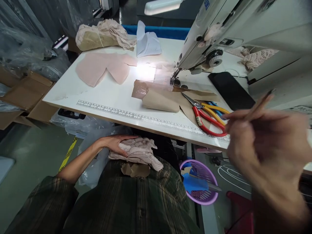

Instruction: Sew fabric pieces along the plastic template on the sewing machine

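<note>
Left hand (113, 144): fingers grasping lace fabric (140, 151), below and left of sewing machine (263, 26), fingertips partly hidden. Right hand (270, 143): motion-blurred, fingers pinching pencil (258, 106), blocking view of counter (63, 85) before sewing machine. Near machine's front: red-handled scissors (213, 126) against yellow handles (214, 113), overlap unclear. Below: purple basket (203, 202).

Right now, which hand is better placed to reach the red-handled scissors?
Probably the right hand: it appears nearer the scissors, though holding a pencil-like stick. The left hand holds lace fabric lower down.
</note>
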{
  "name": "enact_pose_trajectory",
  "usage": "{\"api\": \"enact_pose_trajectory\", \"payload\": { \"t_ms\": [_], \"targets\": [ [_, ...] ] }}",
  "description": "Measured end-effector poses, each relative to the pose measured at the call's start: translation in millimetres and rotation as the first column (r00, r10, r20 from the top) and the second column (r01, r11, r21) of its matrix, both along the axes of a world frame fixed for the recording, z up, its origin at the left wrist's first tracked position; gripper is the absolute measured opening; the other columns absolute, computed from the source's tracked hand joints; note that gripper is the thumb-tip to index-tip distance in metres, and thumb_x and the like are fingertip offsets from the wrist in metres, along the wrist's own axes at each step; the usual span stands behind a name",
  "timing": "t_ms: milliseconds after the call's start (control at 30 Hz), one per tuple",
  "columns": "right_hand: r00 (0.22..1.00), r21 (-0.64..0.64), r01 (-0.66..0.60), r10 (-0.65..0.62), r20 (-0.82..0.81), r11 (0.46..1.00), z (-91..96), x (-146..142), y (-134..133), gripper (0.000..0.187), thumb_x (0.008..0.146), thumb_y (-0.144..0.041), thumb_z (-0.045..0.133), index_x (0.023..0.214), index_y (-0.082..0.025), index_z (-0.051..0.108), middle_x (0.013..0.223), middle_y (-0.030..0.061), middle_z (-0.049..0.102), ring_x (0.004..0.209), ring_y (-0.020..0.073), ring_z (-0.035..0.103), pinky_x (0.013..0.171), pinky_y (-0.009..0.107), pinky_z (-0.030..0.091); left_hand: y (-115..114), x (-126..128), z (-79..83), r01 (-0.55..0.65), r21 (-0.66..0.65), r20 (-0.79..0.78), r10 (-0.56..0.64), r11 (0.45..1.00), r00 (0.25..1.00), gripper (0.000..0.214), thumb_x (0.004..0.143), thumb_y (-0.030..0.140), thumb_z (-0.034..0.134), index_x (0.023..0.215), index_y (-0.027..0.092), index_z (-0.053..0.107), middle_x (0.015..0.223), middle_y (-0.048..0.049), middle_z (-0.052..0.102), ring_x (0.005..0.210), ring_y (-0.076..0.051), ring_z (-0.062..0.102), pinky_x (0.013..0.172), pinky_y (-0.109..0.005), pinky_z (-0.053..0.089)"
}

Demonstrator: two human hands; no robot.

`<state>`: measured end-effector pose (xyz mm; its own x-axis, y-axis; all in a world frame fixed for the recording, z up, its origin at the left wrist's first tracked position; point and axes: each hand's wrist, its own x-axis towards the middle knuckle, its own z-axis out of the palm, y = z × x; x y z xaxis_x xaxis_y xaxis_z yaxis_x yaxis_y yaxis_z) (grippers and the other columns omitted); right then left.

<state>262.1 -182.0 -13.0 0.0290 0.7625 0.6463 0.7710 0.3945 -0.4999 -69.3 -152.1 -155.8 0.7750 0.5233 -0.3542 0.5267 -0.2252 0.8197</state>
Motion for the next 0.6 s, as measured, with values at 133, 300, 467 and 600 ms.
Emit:
{"api": "enact_pose_trajectory", "payload": {
  "t_ms": [133,300,467,600],
  "targets": [
    [0.809,-0.387,-0.585,0.546,-0.217,0.713,-39.0,-42.1,-32.3,0.020,0.087,-0.012,0.049,0.103,-0.022,0.057,0.065,-0.0041,0.061,0.051,0.0112,0.056,0.049,0.022,0.045,5.7,1.7,-1.4,0.047,-0.031,-0.002,-0.047,0.998,0.999,0.059,0.080,0.055,0.067,0.132,0.027,0.060,0.139,-0.0071,0.054,0.132,-0.032,0.047,0.109,-0.041,0.037],
    [0.711,-0.397,-0.688,0.673,-0.204,0.608,-101.4,-76.7,-6.6,0.024,0.095,-0.020,0.045,0.097,-0.017,0.069,0.087,0.0056,0.071,0.079,0.0169,0.067,0.070,0.028,0.052,9.5,1.7,-2.2,-0.022,-0.081,0.038,0.025,0.997,0.999,0.053,0.092,0.061,0.047,0.113,0.019,0.070,0.117,-0.0082,0.066,0.125,-0.028,0.051,0.106,-0.038,0.039],
    [0.598,-0.564,-0.685,0.798,-0.073,0.462,-119.4,-98.6,4.4,0.043,0.081,-0.038,0.075,0.116,-0.015,0.066,0.113,0.0126,0.069,0.106,0.0275,0.062,0.091,0.040,0.050,6.0,0.1,-8.3,-0.069,-0.074,0.067,0.074,0.995,0.995,0.055,0.092,0.064,0.045,0.105,0.017,0.070,0.118,-0.0077,0.063,0.118,-0.024,0.055,0.104,-0.034,0.040],
    [0.616,-0.760,-0.575,0.771,-0.159,0.303,-127.7,-94.0,3.3,0.037,0.081,-0.032,0.073,0.113,-0.015,0.067,0.104,0.0110,0.071,0.096,0.0267,0.066,0.083,0.037,0.051,2.7,-0.8,-13.3,-0.095,0.013,0.119,0.093,0.995,0.989,0.047,0.081,0.057,0.067,0.108,0.019,0.070,0.148,-0.0086,0.041,0.139,-0.026,0.036,0.115,-0.035,0.029]
  ]
}}
